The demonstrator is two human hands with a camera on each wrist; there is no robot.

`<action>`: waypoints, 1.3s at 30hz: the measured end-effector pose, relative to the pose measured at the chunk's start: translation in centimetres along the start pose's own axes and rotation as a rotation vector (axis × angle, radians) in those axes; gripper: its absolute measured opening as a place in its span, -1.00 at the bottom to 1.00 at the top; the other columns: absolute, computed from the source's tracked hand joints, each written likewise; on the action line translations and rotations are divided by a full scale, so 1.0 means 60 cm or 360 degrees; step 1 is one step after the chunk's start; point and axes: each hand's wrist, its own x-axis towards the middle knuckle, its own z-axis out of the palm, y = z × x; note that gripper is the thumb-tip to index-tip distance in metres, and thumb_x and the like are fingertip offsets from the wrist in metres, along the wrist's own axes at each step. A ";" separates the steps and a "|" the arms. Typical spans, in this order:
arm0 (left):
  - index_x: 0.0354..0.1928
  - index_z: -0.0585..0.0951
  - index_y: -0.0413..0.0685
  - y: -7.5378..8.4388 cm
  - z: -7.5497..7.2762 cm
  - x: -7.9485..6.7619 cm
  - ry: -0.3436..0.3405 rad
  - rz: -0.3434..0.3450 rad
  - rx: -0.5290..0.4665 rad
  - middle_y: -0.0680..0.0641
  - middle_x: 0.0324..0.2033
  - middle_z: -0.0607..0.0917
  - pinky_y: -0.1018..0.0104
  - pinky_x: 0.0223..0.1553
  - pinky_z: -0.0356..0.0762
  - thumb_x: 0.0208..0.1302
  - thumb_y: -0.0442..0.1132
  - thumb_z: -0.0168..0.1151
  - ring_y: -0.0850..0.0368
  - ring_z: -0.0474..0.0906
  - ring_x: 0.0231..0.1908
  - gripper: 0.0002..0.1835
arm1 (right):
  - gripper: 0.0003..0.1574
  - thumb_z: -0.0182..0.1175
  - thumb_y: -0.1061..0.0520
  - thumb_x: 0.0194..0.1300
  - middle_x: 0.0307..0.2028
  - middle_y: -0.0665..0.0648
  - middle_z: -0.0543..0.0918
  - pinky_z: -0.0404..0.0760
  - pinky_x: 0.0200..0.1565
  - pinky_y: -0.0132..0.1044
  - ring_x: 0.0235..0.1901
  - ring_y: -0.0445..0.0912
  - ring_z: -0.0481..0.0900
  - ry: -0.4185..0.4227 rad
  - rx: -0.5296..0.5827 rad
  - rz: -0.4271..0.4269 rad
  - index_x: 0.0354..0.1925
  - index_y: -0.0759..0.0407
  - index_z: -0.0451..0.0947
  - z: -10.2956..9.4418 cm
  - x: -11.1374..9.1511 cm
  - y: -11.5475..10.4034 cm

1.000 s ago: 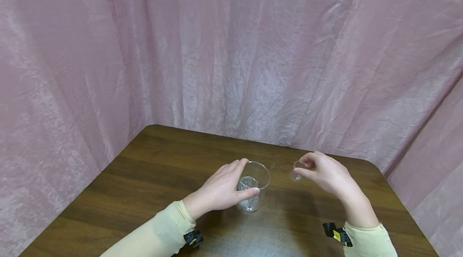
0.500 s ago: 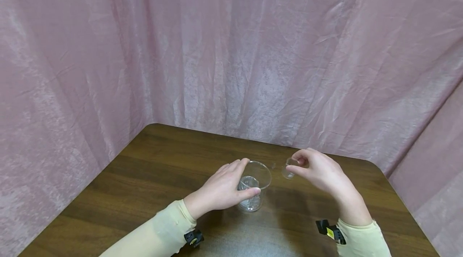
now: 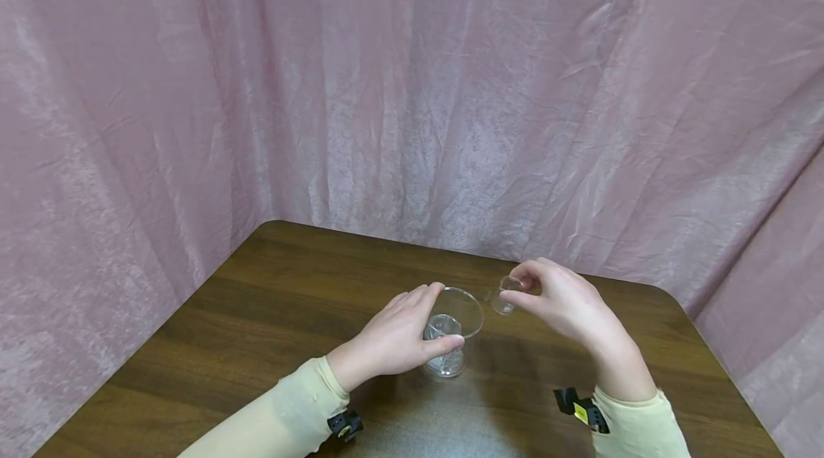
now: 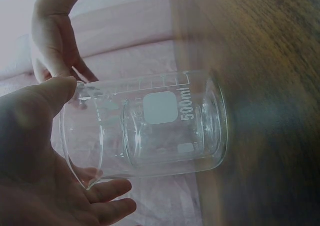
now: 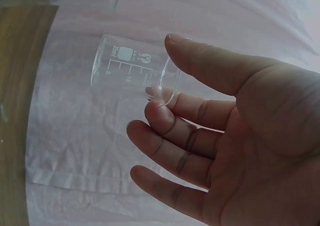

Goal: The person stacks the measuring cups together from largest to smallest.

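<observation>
My left hand grips the rim of a large clear glass beaker, marked 500 ml, which stands upright on the wooden table. Inside it sits a smaller glass beaker near the bottom. Raised over the table to the right, my right hand pinches a small 25 ml glass beaker near its rim between thumb and fingers. In the head view this small beaker is upright, slightly tilted, just right of the large beaker's rim.
The brown wooden table has rounded far corners. Pink curtains hang behind it and on both sides. A faint, small transparent thing shows on the table behind the large beaker. Both wrists wear black straps with cameras.
My right hand has moved left with the 25 ml beaker, closer to the large beaker and a little farther from me. The left hand and the 500 ml beaker have stayed in place.
</observation>
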 end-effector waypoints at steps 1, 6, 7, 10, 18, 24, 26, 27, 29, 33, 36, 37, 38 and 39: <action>0.64 0.31 -0.10 0.000 0.000 0.000 0.0006 0.0007 0.0002 -0.14 0.41 0.58 -0.07 0.54 0.35 0.49 0.40 0.29 -0.09 0.52 0.40 -0.04 | -0.58 0.53 -0.20 0.38 -0.16 -0.07 0.69 0.60 -0.09 -0.02 -0.12 -0.06 0.65 0.0006 0.0001 -0.0006 0.04 0.00 0.80 0.000 0.001 -0.003; 0.61 0.33 -0.13 0.000 0.000 0.001 0.0031 0.0030 0.0001 -0.13 0.36 0.61 -0.08 0.49 0.41 0.49 0.40 0.30 -0.10 0.56 0.35 -0.04 | -0.58 0.54 -0.20 0.38 -0.17 -0.07 0.69 0.59 -0.12 -0.04 -0.16 -0.09 0.64 0.0021 0.0012 -0.0044 0.03 0.00 0.81 0.001 0.005 -0.014; 0.61 0.34 -0.13 0.000 0.000 0.001 0.0036 0.0034 0.0002 -0.13 0.35 0.62 -0.08 0.48 0.42 0.48 0.40 0.30 -0.10 0.56 0.34 -0.04 | -0.59 0.54 -0.20 0.37 -0.18 -0.07 0.69 0.59 -0.11 -0.05 -0.17 -0.10 0.64 0.0025 0.0015 -0.0052 0.02 0.00 0.81 0.002 0.006 -0.015; 0.59 0.36 -0.13 0.000 0.000 0.001 0.0052 0.0044 0.0008 -0.10 0.28 0.64 -0.08 0.44 0.45 0.47 0.40 0.31 -0.08 0.59 0.27 -0.05 | -0.60 0.55 -0.19 0.37 -0.19 -0.07 0.70 0.59 -0.12 -0.06 -0.18 -0.11 0.63 0.0032 0.0023 -0.0075 0.02 0.00 0.81 0.004 0.009 -0.020; 0.58 0.36 -0.06 0.000 0.001 0.001 0.0050 0.0038 0.0013 -0.02 0.20 0.64 -0.03 0.43 0.46 0.47 0.39 0.32 -0.01 0.59 0.22 -0.09 | -0.58 0.52 -0.19 0.39 -0.14 -0.05 0.72 0.61 -0.08 -0.03 -0.12 -0.06 0.66 0.0019 0.0053 -0.0072 0.05 0.00 0.80 0.010 0.017 -0.036; 0.55 0.37 -0.08 0.000 0.000 0.001 0.0060 0.0063 0.0029 -0.03 0.17 0.64 -0.04 0.41 0.47 0.48 0.40 0.31 -0.03 0.60 0.20 -0.10 | -0.57 0.51 -0.19 0.40 -0.13 -0.04 0.70 0.60 -0.09 -0.06 -0.13 -0.06 0.65 0.0007 0.0077 -0.0072 0.06 0.02 0.80 0.016 0.022 -0.047; 0.57 0.36 -0.11 0.000 0.000 0.001 0.0058 0.0063 0.0025 -0.07 0.22 0.64 -0.06 0.43 0.46 0.48 0.40 0.30 -0.05 0.59 0.23 -0.08 | -0.58 0.52 -0.18 0.40 -0.15 -0.05 0.70 0.60 -0.09 -0.07 -0.14 -0.06 0.65 0.0014 0.0076 -0.0077 0.05 0.02 0.80 0.018 0.023 -0.049; 0.58 0.36 -0.13 0.000 0.000 0.001 0.0055 0.0061 0.0021 -0.10 0.25 0.64 -0.07 0.45 0.45 0.49 0.40 0.30 -0.07 0.59 0.26 -0.06 | -0.58 0.52 -0.17 0.40 -0.15 -0.05 0.70 0.60 -0.09 -0.06 -0.15 -0.06 0.65 0.0017 0.0079 -0.0086 0.05 0.04 0.80 0.018 0.023 -0.051; 0.60 0.34 -0.14 0.000 -0.001 0.001 0.0045 0.0052 0.0014 -0.13 0.31 0.62 -0.08 0.47 0.42 0.49 0.40 0.29 -0.09 0.57 0.30 -0.05 | -0.59 0.52 -0.16 0.40 -0.15 -0.04 0.71 0.60 -0.10 -0.07 -0.16 -0.08 0.64 0.0024 0.0080 -0.0092 0.05 0.04 0.80 0.020 0.023 -0.053; 0.61 0.33 -0.15 0.000 -0.001 0.001 0.0031 0.0040 0.0003 -0.16 0.35 0.61 -0.10 0.49 0.41 0.49 0.41 0.29 -0.10 0.56 0.33 -0.03 | -0.58 0.51 -0.17 0.41 -0.13 -0.01 0.71 0.59 -0.12 -0.08 -0.18 -0.12 0.61 0.0035 0.0076 -0.0096 0.06 0.04 0.80 0.022 0.024 -0.055; 0.62 0.32 -0.15 0.000 -0.002 0.001 0.0025 0.0031 0.0004 -0.15 0.36 0.60 -0.09 0.50 0.39 0.49 0.41 0.29 -0.10 0.55 0.35 -0.02 | -0.57 0.52 -0.17 0.40 -0.13 -0.01 0.71 0.59 -0.11 -0.07 -0.17 -0.12 0.61 0.0057 0.0076 -0.0095 0.07 0.03 0.79 0.025 0.026 -0.058; 0.62 0.32 -0.15 0.000 -0.002 0.000 0.0022 0.0027 0.0006 -0.15 0.37 0.60 -0.09 0.51 0.39 0.49 0.41 0.29 -0.10 0.55 0.36 -0.02 | -0.57 0.52 -0.18 0.40 -0.13 -0.02 0.71 0.59 -0.11 -0.07 -0.17 -0.13 0.61 0.0064 0.0080 -0.0100 0.07 0.03 0.79 0.025 0.027 -0.059; 0.63 0.32 -0.15 0.000 -0.002 0.000 0.0021 0.0027 0.0008 -0.14 0.37 0.60 -0.09 0.51 0.39 0.49 0.41 0.28 -0.10 0.54 0.36 -0.02 | -0.56 0.53 -0.18 0.39 -0.14 -0.02 0.70 0.59 -0.11 -0.07 -0.17 -0.12 0.61 0.0072 0.0084 -0.0100 0.06 0.03 0.79 0.027 0.027 -0.060; 0.63 0.32 -0.15 0.000 -0.002 0.001 0.0018 0.0026 0.0008 -0.15 0.38 0.60 -0.09 0.51 0.38 0.50 0.41 0.28 -0.10 0.54 0.37 -0.02 | -0.56 0.53 -0.19 0.38 -0.15 -0.04 0.70 0.59 -0.12 -0.07 -0.18 -0.13 0.60 0.0079 0.0089 -0.0105 0.05 0.02 0.79 0.028 0.028 -0.061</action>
